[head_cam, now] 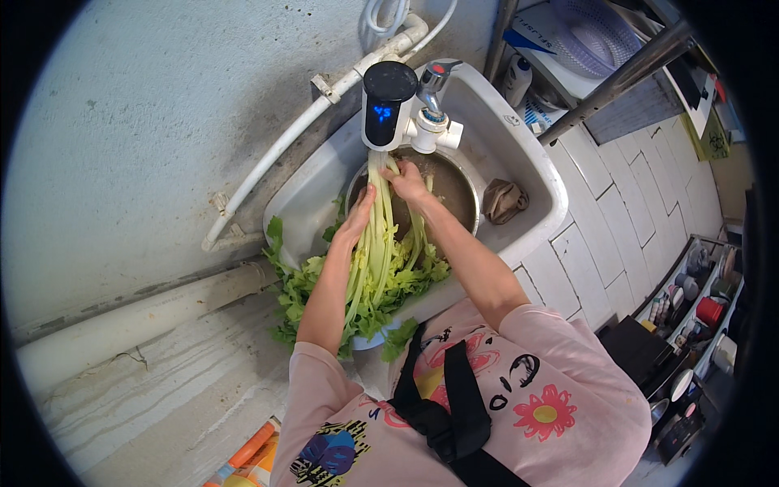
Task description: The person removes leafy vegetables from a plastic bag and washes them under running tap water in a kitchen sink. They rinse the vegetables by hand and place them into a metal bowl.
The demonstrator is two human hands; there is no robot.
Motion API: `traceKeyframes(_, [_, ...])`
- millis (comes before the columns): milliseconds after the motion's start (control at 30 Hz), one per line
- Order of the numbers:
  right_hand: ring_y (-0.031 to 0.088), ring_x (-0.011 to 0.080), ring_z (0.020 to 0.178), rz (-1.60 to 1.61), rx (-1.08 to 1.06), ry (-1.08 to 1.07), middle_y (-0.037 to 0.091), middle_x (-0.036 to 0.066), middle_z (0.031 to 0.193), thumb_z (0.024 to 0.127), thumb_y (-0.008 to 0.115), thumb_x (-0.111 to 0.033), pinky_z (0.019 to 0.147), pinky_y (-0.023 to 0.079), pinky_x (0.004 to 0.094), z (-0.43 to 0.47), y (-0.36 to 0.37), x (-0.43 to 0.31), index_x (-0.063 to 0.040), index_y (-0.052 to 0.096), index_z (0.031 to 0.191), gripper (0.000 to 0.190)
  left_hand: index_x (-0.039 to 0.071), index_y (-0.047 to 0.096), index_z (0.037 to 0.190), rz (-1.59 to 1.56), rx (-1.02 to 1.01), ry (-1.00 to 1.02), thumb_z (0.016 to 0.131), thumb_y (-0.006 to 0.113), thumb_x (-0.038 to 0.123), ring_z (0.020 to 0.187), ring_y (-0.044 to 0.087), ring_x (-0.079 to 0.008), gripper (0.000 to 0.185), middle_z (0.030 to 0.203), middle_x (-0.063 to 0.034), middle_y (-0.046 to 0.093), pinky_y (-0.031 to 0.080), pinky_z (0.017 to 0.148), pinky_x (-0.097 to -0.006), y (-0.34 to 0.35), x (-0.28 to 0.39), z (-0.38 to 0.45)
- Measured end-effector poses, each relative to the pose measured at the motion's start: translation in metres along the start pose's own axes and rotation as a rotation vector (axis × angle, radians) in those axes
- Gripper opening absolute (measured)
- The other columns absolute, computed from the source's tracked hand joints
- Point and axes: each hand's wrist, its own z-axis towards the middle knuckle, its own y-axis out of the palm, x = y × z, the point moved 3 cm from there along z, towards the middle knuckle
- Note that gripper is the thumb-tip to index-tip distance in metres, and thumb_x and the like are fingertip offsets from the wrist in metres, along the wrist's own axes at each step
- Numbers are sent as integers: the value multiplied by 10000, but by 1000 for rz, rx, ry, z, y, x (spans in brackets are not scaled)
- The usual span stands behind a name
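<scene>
A bunch of celery (380,231) lies across the front of the sink, its pale stalk ends under the stream from a white electric tap (382,115). My left hand (360,213) is pressed along the left side of the stalks. With bent fingers, my right hand (406,181) holds the stalks near their upper ends. Beneath them, a round metal basin (467,182) contains brownish water. The celery leaves (304,286) spread over the sink's front rim. Some stalks lean separately in the basin, below my right forearm.
Around the basin is a white ceramic sink (544,189), with a crumpled brown cloth-like item (504,201) in its right side. A lever tap handle (437,76) rises behind. White pipes (286,146) run along the wall. A metal post (614,79) and shelf stand at right.
</scene>
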Motion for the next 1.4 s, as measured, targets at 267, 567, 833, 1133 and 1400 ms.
traceKeyframes(267, [487, 97, 611, 65, -250, 222, 558, 50, 744, 735, 614, -275, 532, 378, 221, -3, -12, -6, 15, 536, 926, 357, -22, 38, 1303, -101, -92, -42, 802, 343, 567, 1267, 85, -224, 832, 1368, -154, 90, 95, 1016, -313, 0, -4, 2])
traceKeyframes(567, [508, 133, 628, 133, -228, 188, 565, 77, 740, 658, 701, -240, 567, 410, 251, -10, -6, -21, 32, 558, 870, 373, -10, -60, 1298, 16, -7, -65, 797, 369, 562, 1266, 67, -209, 873, 1371, -159, 53, 82, 1015, -311, 9, 8, -17])
traceKeyframes(833, [433, 80, 538, 76, -374, 191, 508, 17, 622, 694, 668, -214, 471, 343, 205, 2, -13, -9, -21, 555, 717, 224, 15, 38, 1312, -2, 59, -68, 798, 377, 553, 1233, 169, -216, 817, 1354, -148, 133, 190, 987, -324, -3, -8, -7])
traceKeyframes(1133, [472, 90, 571, 480, 1, 107, 539, 55, 749, 726, 626, -129, 507, 402, 212, -11, 23, -15, 50, 517, 912, 280, 47, 419, 1123, -371, -31, -117, 762, 566, 301, 794, 566, -176, 465, 910, -94, 553, 475, 653, -301, 0, 4, -16])
traceKeyframes(1400, [565, 194, 685, 1010, -123, 186, 546, 116, 796, 798, 499, -51, 634, 524, 344, 9, 17, -16, 51, 453, 932, 174, -20, 505, 1004, -376, -17, -169, 625, 556, -15, 694, 538, -162, 382, 790, -79, 538, 463, 645, -272, -35, 23, -42])
